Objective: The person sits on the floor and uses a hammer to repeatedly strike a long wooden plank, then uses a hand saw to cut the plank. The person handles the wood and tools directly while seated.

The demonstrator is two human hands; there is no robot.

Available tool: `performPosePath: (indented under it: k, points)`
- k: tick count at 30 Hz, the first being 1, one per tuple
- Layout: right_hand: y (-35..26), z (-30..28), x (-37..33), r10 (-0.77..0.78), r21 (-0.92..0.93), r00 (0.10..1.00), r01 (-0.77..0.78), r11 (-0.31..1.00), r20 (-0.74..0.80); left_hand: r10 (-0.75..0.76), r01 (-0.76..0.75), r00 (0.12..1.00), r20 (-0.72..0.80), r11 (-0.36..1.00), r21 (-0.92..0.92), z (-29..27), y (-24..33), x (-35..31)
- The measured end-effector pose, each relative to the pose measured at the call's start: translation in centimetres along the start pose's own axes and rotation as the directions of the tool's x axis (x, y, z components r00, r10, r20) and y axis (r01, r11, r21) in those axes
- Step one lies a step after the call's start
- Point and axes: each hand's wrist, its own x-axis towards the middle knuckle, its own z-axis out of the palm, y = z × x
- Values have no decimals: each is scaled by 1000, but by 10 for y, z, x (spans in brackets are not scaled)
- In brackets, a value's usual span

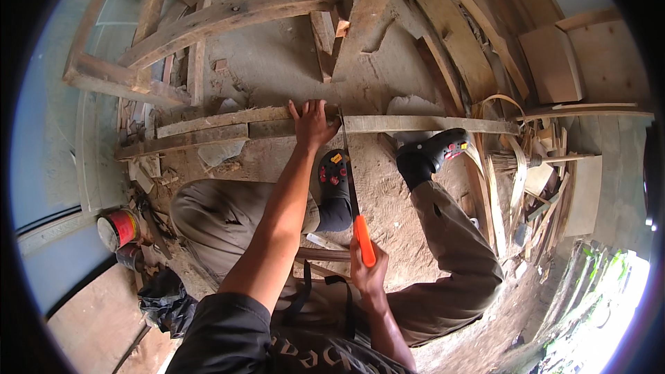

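Observation:
My right hand (368, 270) is closed round the orange handle (364, 239) of a handsaw. The saw's dark, narrow blade (352, 183) runs away from me up to a wooden beam (429, 123) lying crosswise. At the blade, a dark line crosses the wood. Just left of the blade my left hand (314, 125) grips a wooden board (222, 120), its fingers over the far side and its thumb toward the saw. Another length of timber (187, 140) lies along the near side of that board. My right shoe (436, 149) rests against the beam.
A rough timber frame (235, 10) stands at the far left. Planks and panels (457, 34) lean at the far right, with wood strips and offcuts (540, 180) nearer. A red can (119, 228) and a black plastic bag (166, 301) sit at left. My left shoe (334, 170) is close to the blade.

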Motion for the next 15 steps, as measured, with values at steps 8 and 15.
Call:
performPosePath:
  k: [8, 15]
  points:
    - [-12, 11, 27, 55, 38, 998, -56, 998, 29, 38, -37, 996, -80, 999, 10, 6, -11, 4]
    - [-5, 7, 20, 66, 150, 998, -68, 986, 14, 182, -181, 975, -131, 983, 21, -4, -27, 16]
